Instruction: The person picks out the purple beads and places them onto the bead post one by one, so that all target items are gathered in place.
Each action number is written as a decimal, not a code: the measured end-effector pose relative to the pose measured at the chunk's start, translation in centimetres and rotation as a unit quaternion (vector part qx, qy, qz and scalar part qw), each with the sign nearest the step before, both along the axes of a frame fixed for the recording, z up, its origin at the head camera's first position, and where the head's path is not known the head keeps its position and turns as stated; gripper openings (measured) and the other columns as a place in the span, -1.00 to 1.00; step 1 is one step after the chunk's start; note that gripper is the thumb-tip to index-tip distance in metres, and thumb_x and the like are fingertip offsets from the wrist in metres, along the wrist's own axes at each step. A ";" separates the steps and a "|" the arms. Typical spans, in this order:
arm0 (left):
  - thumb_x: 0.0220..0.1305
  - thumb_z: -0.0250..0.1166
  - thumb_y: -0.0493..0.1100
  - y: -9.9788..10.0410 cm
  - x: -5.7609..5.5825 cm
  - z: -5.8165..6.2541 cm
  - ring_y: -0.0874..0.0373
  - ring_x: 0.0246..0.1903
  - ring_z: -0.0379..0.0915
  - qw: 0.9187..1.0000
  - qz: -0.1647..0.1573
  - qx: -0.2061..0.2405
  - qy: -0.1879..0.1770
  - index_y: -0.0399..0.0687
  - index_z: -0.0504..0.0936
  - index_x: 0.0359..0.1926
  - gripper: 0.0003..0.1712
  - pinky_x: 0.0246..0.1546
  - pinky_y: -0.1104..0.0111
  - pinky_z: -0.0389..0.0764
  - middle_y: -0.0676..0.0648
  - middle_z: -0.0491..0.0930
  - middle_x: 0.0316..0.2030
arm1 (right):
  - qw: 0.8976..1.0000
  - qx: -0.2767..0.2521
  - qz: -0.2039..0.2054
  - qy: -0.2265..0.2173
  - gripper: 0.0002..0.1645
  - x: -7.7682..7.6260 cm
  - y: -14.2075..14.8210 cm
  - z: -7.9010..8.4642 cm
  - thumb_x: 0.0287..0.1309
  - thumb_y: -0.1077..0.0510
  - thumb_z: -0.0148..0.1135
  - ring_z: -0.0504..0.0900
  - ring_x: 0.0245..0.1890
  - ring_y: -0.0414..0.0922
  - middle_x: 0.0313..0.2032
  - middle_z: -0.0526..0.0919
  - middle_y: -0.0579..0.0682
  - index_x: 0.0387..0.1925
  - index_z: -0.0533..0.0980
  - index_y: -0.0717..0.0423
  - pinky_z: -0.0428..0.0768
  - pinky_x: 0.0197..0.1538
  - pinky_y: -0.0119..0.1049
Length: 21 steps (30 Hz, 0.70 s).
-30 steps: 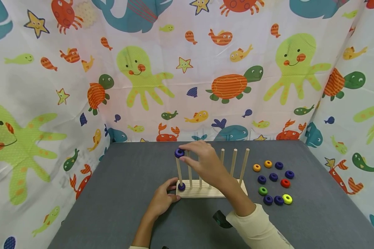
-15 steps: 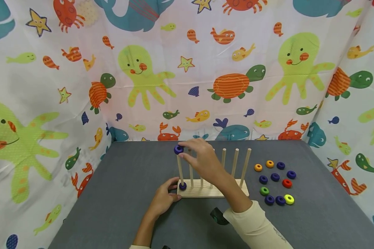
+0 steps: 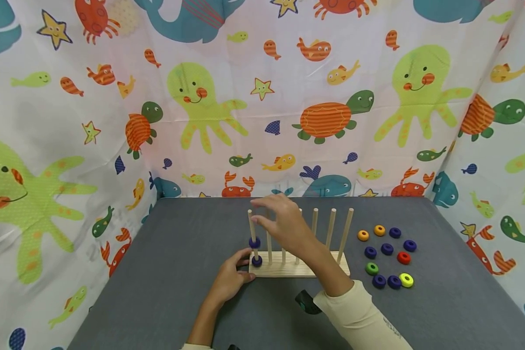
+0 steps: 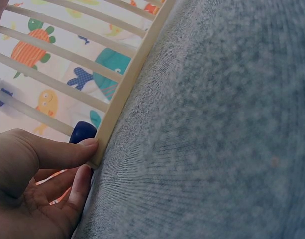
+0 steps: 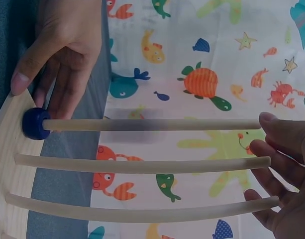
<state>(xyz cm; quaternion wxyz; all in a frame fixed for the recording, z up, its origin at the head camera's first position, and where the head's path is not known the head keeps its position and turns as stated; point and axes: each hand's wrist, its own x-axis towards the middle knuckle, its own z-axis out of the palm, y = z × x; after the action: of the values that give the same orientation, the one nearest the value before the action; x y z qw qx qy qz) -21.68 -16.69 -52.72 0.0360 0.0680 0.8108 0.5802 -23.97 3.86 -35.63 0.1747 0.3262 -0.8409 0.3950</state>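
A pale wooden peg board (image 3: 288, 271) with a row of upright pegs stands on the table. My left hand (image 3: 229, 277) grips its left end, thumb on the front edge, fingers behind, as the left wrist view shows. One dark blue ring (image 3: 256, 261) sits at the foot of the leftmost peg (image 5: 192, 124). Partway up that same peg is a second blue ring (image 3: 254, 242), a faint blur in both wrist views. My right hand (image 3: 284, 224) is beside the peg's top, thumb and fingers apart, holding nothing.
Right of the board lie several loose rings: dark blue ones, two orange (image 3: 363, 236), one red (image 3: 404, 257), one green (image 3: 371, 268) and one yellow (image 3: 406, 280). A sea-animal printed curtain (image 3: 262, 121) hangs behind the grey table (image 3: 192, 243).
My right hand has let go of the second blue ring at the top of the leftmost peg, and the ring has dropped partway down it. The left hand keeps its grip on the board.
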 end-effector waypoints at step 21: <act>0.17 0.43 -0.50 0.1 0.0 0.1 -0.24 0.25 0.56 1.000 0.007 -0.012 0.010 -0.24 0.49 0.43 -0.23 0.13 0.06 0.71 -0.34 0.57 0.31 | 0.995 -0.065 -0.025 0.077 -0.58 1.4 3.4 0.7 0.22 0.20 0.55 0.68 0.18 -0.03 0.06 0.80 -0.02 0.12 0.73 0.10 0.64 0.29 0.04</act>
<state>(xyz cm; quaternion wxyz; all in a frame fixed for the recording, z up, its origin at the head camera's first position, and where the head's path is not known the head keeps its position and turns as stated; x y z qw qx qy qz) -21.68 -16.59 -52.57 0.0247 0.0677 0.8186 0.5698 -22.54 7.31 -34.88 0.2698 0.3226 -0.8054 0.4177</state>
